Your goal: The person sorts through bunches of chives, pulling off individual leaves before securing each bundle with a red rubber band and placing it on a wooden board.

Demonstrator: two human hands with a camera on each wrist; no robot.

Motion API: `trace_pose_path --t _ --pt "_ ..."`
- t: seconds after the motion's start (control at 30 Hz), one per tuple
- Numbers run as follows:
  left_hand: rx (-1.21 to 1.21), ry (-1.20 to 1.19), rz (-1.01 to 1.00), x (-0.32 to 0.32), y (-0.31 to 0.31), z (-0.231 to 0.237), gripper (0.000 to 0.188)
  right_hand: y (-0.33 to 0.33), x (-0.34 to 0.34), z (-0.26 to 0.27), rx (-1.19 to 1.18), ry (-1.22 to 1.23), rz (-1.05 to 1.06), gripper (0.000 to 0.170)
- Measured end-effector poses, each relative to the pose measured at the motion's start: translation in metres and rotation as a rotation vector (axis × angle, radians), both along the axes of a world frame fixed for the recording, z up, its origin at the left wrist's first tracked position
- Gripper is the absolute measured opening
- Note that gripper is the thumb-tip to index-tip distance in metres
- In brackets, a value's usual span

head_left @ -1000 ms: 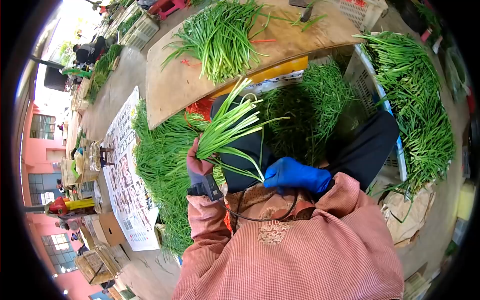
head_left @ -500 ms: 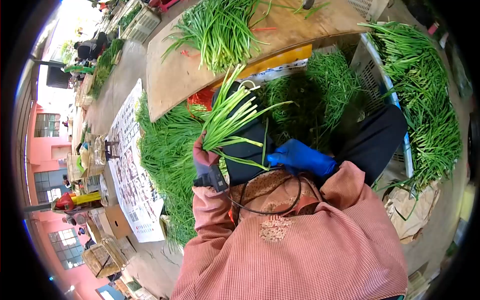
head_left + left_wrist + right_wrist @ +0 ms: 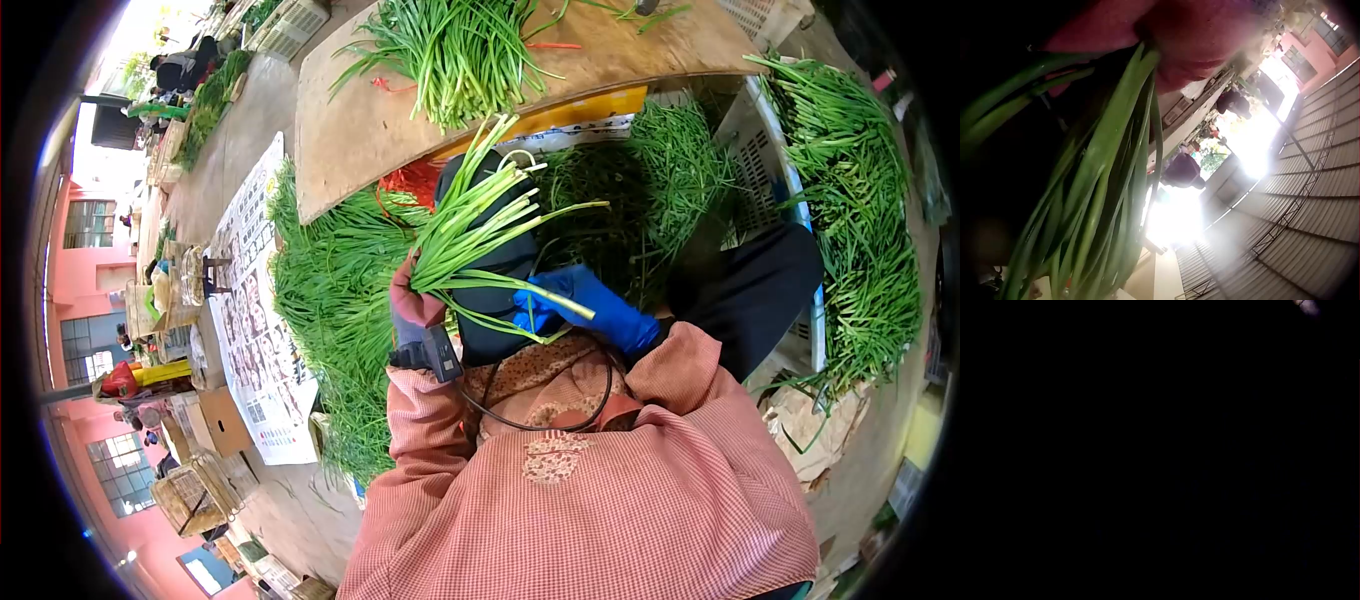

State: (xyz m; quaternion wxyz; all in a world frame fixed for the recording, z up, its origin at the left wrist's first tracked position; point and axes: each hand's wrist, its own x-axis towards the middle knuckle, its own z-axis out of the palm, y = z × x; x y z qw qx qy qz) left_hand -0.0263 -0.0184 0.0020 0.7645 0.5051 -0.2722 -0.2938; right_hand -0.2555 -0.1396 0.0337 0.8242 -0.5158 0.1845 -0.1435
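Observation:
In the head view the left hand [image 3: 414, 294], in a reddish glove, grips a loose bunch of green stalks [image 3: 470, 235], whose pale ends fan out up and to the right. The blue-gloved right hand [image 3: 590, 305] is at the lower right of the bunch, with a stalk [image 3: 545, 291] lying across its fingers; how those fingers close is partly hidden. Long green leaves [image 3: 1104, 169] hang from the left hand [image 3: 1191, 37] in the left wrist view. The right wrist view is almost wholly black.
A wooden board [image 3: 350, 150] bears a pile of stalks [image 3: 460, 60]. More greens [image 3: 340, 290] lie at the left, beside a printed sheet [image 3: 255, 340]. Cut greens lie between the legs, and a crate [image 3: 752, 150] stands at the right, near another long pile [image 3: 850, 200].
The right hand has moved from the tip of a low, drooping stalk to beneath a stalk that now crosses it. The left hand keeps hold of the bunch. The head view has shifted slightly.

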Motion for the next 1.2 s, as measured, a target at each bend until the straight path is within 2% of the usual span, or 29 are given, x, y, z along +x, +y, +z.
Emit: trace_pose_path --t 0.03,0.07,0.1,0.13,0.17,0.23,0.3,0.33,0.37,0.4,0.43,0.47,0.53,0.57,0.63,0.67,0.7,0.73,0.77,0.83,0.87,0.9,0.93,0.97,1.03,1.07,1.1,1.13,1.2 --pt "0.147 -0.274 0.115 0.0 0.001 -0.005 0.026 0.0 0.001 -0.002 -0.198 -0.071 -0.009 0.031" --pt "0.148 -0.272 0.12 0.0 0.001 -0.006 0.026 -0.001 0.002 0.011 0.128 0.082 0.143 0.028" --pt "0.065 -0.112 0.11 0.0 0.0 -0.007 0.025 -0.001 0.002 0.012 0.129 0.082 0.148 0.028" --pt "-0.02 0.047 0.101 0.001 0.0 -0.008 0.025 0.0 0.002 0.012 -0.05 0.055 0.132 0.025" --pt "-0.02 0.048 0.105 0.0 0.0 -0.005 0.025 0.0 0.002 0.013 -0.229 0.027 0.115 0.021" --pt "-0.02 0.125 0.045 -0.001 -0.002 0.001 0.026 0.004 0.002 0.004 -0.224 0.0 0.034 0.014" --pt "-0.031 0.181 0.046 0.012 0.005 -0.013 0.028 -0.005 -0.011 0.009 0.217 0.071 -0.129 0.013" --pt "-0.045 0.24 0.045 0.017 0.008 -0.022 0.03 -0.018 -0.017 -0.007 -0.04 -0.013 -0.247 0.017" --pt "-0.048 0.241 0.048 0.017 0.006 -0.017 0.03 -0.03 -0.032 0.005 -0.056 0.123 -0.289 0.019" --pt "-0.191 0.486 -0.121 0.016 0.003 -0.006 0.032 -0.042 -0.047 0.016 -0.071 0.257 -0.33 0.02" --pt "-0.333 0.729 -0.295 0.015 0.002 0.0 0.034 -0.051 -0.059 0.008 -0.097 0.24 -0.392 0.022" --pt "-0.335 0.732 -0.294 0.018 0.004 -0.006 0.034 -0.058 -0.073 0.005 -0.198 0.284 -0.385 0.023" --pt "-0.156 0.384 -0.149 0.025 0.009 -0.024 0.035 -0.071 -0.097 -0.002 -0.276 0.353 -0.415 0.023" --pt "-0.16 0.386 -0.149 0.024 0.008 -0.023 0.035 -0.077 -0.108 0.002 -0.321 0.432 -0.41 0.023" --pt "-0.32 0.64 -0.281 0.021 0.005 -0.014 0.035 -0.089 -0.126 -0.007 -0.369 0.477 -0.483 0.023" --pt "-0.322 0.641 -0.281 0.02 0.005 -0.012 0.035 -0.093 -0.131 -0.002 -0.352 0.499 -0.504 0.026" --pt "-0.238 0.614 -0.192 0.018 0.004 -0.011 0.035 -0.094 -0.133 0.0 -0.384 0.501 -0.553 0.03" --pt "-0.154 0.585 -0.105 0.016 0.003 -0.009 0.034 -0.091 -0.132 0.001 -0.428 0.548 -0.521 0.034" --pt "-0.154 0.586 -0.109 0.017 0.002 -0.011 0.034 -0.085 -0.127 0.008 -0.473 0.594 -0.49 0.038" --pt "-0.019 0.362 0.008 0.021 0.004 -0.021 0.033 -0.071 -0.109 0.034 -0.402 0.703 -0.207 0.047" --pt "-0.019 0.364 0.008 0.019 0.005 -0.022 0.033 -0.059 -0.099 0.037 -0.412 0.639 -0.136 0.053" --pt "0.007 0.26 0.032 0.018 0.005 -0.023 0.032 -0.048 -0.087 0.047 -0.409 0.615 -0.005 0.057" --pt "0.032 0.154 0.057 0.018 0.004 -0.023 0.032 -0.038 -0.077 0.045 -0.531 0.582 0.114 0.06" --pt "0.03 0.154 0.058 0.017 0.003 -0.02 0.032 -0.023 -0.066 0.038 -0.53 0.344 0.077 0.063" --pt "-0.224 0.437 -0.162 0.016 0.003 -0.012 0.031 -0.002 -0.047 0.023 -0.551 0.273 0.047 0.059" --pt "-0.224 0.434 -0.162 0.017 0.003 -0.013 0.031 0.006 -0.038 0.019 -0.474 0.258 0.03 0.05" --pt "-0.095 0.375 -0.038 0.017 0.003 -0.013 0.031 0.01 -0.032 0.016 -0.397 0.242 0.014 0.042" --pt "0.033 0.315 0.087 0.017 0.004 -0.015 0.031 0.009 -0.031 0.015 -0.409 0.409 0.066 0.032" --pt "0.002 0.306 0.118 0.012 0.004 -0.014 0.032 0.01 -0.033 0.019 -0.391 0.352 0.007 0.03"
